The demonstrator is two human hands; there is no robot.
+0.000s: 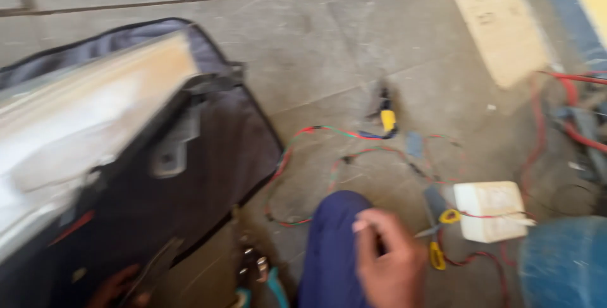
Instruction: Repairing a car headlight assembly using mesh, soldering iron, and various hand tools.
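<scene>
My right hand [387, 258] rests on my blue-trousered knee [332, 245] at the bottom centre, fingers curled loosely with nothing visibly in them. My left hand [117, 286] shows only partly at the bottom left, gripping the lower edge of a large dark panel [190, 175] with a pale glossy face [76, 124], which is tilted up off the floor. A metal bracket [172, 147] is fixed to the panel's dark side. The picture is blurred by motion.
Red and green wires [329, 156] lie tangled on the grey concrete floor [329, 42], with a yellow connector [387, 119]. A cream plastic box [490, 210] and yellow-handled pliers [439, 232] lie right of my knee. A blue drum [566, 264] and red cables [572, 102] sit at the right.
</scene>
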